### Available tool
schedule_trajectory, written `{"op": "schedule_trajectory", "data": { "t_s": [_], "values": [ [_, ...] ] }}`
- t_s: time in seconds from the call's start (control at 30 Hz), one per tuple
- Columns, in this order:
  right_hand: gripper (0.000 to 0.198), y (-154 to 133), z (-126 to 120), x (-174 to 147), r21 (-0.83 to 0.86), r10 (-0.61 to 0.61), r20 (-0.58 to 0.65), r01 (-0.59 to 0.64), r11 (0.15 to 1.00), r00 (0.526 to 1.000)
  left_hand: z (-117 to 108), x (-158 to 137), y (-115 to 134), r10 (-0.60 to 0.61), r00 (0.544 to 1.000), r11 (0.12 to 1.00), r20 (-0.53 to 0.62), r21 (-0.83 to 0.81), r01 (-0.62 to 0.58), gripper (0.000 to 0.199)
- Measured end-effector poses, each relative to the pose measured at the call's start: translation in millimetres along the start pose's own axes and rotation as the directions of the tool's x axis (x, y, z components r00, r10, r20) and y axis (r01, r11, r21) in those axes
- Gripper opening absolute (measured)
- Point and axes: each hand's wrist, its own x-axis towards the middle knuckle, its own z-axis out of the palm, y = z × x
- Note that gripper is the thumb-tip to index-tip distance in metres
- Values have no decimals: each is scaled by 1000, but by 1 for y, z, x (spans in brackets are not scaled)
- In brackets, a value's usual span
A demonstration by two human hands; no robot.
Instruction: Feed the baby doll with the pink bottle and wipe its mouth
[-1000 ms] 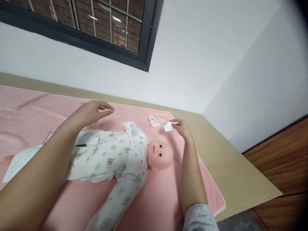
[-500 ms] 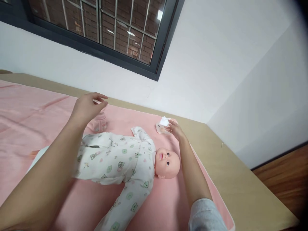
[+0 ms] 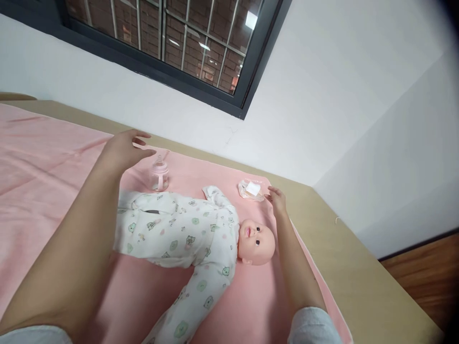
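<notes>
A: Where's the L hand (image 3: 125,149)?
B: Over the far side of the pink blanket (image 3: 247,301), nr the baby bottle (image 3: 159,177). Thumb & fingers spread well apart, nothing held.
A: Touching the bottle?
B: Can't tell. Thumb tip's right by the teat (image 3: 159,159) in this view. Bottle's upright, teat on top, just past the doll (image 3: 201,234).
A: & the R hand (image 3: 278,199)?
B: By the blanket's far R corner, just beside a clear plastic pkt (image 3: 244,190). Fingers part-open, a bit bent, no obj visible in them. Can't tell if a fingertip meets the pkt edge.
A: What's on the pkt?
B: A small white square (image 3: 253,188), lying flat, approx mid-pkt.
A: Doll's pos?
B: On its back on the blanket, head to the R, white outfit (image 3: 172,227) w/ bear print. L forearm (image 3: 71,243) hides its lower end; R forearm (image 3: 299,260) runs just beside its head.
A: Under it all?
B: Pale worktop (image 3: 333,253), showing along the R & back. Beyond: white wall (image 3: 315,86), dark-framed window (image 3: 172,52).
</notes>
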Motion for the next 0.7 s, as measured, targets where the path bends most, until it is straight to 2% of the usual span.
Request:
{"op": "schedule_trajectory", "data": {
  "t_s": [0.1,0.17,0.27,0.37,0.47,0.6,0.7],
  "values": [
    [27,12,-11,-4,-204,-204,-106,180,962,973,6,10,-20,-39,991,993,126,114,24,62],
    [29,21,-18,-8,-312,-276,-163,216,925,947,14,14,-30,-68,980,987,190,158,38,63],
    [36,33,-21,-17,-505,-338,-195,201,839,921,24,13,-33,-86,962,984,259,174,41,66],
    [46,43,-19,-24,-685,-361,-175,151,713,916,29,8,-23,-27,942,990,333,137,-20,52],
    [51,50,-17,-29,-726,-372,-171,138,674,913,32,4,-14,32,928,990,371,118,-81,34],
    [50,52,-19,-29,-762,-411,-177,140,632,894,38,3,-14,38,928,984,369,149,-99,25],
    [59,54,-22,-28,-776,-351,-242,36,630,905,44,4,-18,31,929,983,368,156,-95,26]
  ]
}}
